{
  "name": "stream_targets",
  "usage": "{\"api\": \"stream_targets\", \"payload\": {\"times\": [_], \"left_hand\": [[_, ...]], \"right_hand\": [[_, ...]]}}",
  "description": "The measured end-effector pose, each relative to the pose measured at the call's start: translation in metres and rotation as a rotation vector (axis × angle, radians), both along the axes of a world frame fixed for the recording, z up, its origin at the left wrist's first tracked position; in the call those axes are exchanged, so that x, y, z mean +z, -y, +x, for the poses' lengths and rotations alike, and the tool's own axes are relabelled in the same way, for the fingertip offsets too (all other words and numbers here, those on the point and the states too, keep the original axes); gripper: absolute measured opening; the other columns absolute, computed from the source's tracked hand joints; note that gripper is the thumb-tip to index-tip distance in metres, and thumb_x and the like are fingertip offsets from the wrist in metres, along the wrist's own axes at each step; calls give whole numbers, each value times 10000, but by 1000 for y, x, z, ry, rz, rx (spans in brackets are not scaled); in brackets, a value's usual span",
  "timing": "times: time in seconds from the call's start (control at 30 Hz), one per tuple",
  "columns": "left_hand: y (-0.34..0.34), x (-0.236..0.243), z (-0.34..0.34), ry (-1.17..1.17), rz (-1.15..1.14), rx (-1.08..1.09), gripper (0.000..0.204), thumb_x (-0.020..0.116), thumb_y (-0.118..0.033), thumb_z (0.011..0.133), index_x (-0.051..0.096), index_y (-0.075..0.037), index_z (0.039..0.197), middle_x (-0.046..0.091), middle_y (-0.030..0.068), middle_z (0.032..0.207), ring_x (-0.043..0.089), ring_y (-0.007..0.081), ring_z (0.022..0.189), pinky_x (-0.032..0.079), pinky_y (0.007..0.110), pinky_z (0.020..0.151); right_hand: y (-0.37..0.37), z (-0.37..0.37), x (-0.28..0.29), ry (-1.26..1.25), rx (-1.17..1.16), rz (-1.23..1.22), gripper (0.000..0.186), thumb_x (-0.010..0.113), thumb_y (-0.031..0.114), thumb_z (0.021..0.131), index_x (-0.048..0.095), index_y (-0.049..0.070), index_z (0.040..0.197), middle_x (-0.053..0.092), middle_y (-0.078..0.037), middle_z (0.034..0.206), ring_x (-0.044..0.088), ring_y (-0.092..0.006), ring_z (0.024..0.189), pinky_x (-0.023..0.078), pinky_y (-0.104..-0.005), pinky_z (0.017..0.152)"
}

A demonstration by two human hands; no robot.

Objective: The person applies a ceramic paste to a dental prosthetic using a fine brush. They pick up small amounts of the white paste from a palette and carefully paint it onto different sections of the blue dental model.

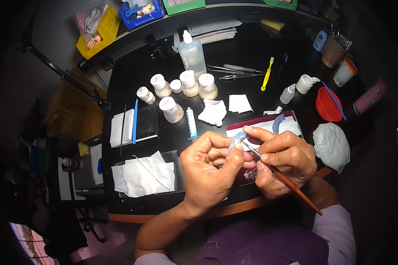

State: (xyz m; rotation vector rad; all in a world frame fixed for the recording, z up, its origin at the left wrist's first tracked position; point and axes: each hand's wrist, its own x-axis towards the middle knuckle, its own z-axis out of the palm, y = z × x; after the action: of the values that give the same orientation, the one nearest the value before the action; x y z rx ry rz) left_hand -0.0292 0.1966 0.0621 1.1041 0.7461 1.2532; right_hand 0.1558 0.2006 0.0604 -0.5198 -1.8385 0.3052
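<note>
A small blue-grey moulded piece (237,139), curved like part of a dental model, is pinched between the thumb and fingers of my left hand (210,170). My right hand (292,161) grips a fine brush (296,189) with a reddish-brown handle, pen-fashion. The brush tip meets or nearly meets a pale spot on the piece; my fingers partly cover it. One right fingertip lies close to the piece's upper edge. Beneath the hands is a maroon-edged tray (231,128) with white paper, where a second blue-grey piece (278,123) rests.
Several white-capped jars (171,110) and a clear bottle (192,56) stand beyond my left hand, near a syringe (191,123). Tweezers (241,76) and a yellow toothbrush (267,74) lie farther back. At right are a red bowl (327,105) and a white-wrapped bundle (331,147); folded tissues (147,174) lie left.
</note>
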Motion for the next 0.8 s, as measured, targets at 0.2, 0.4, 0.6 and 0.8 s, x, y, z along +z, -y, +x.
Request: {"api": "stream_targets", "payload": {"times": [0.2, 0.4, 0.6, 0.8], "left_hand": [[0, 2, 1, 4, -5, 3, 128, 673, -35, 1005, 592, 63, 1020, 757, 194, 892, 771, 179, 812, 637, 258, 719], [0, 1, 0, -21, 13, 10, 125, 675, -30, 1001, 593, 63, 1018, 758, 191, 894, 771, 179, 810, 636, 254, 714], [0, 0, 0, -9, 21, 9, 123, 676, -23, 998, 593, 66, 1018, 758, 192, 892, 771, 178, 806, 633, 248, 708], [0, -2, 0, -17, 40, 18, 118, 672, -13, 997, 591, 70, 1022, 759, 198, 894, 771, 180, 808, 633, 248, 709]], "right_hand": [[2, 2, 2, 13, 1, -18, 256, 600, -123, 734, 586, -28, 971, 624, -161, 859, 636, -163, 690, 608, -594, 971], [1, -1, 1, -8, -26, -14, 230, 639, -125, 742, 588, -19, 939, 638, -154, 858, 693, -251, 789, 635, -526, 902], [1, -4, 2, -36, -66, -3, 204, 719, -104, 748, 600, -6, 882, 663, -146, 856, 772, -406, 961, 691, -387, 761], [1, -4, 1, -48, -66, 0, 203, 722, -104, 741, 601, -5, 872, 664, -149, 851, 777, -395, 945, 689, -394, 777]]}}
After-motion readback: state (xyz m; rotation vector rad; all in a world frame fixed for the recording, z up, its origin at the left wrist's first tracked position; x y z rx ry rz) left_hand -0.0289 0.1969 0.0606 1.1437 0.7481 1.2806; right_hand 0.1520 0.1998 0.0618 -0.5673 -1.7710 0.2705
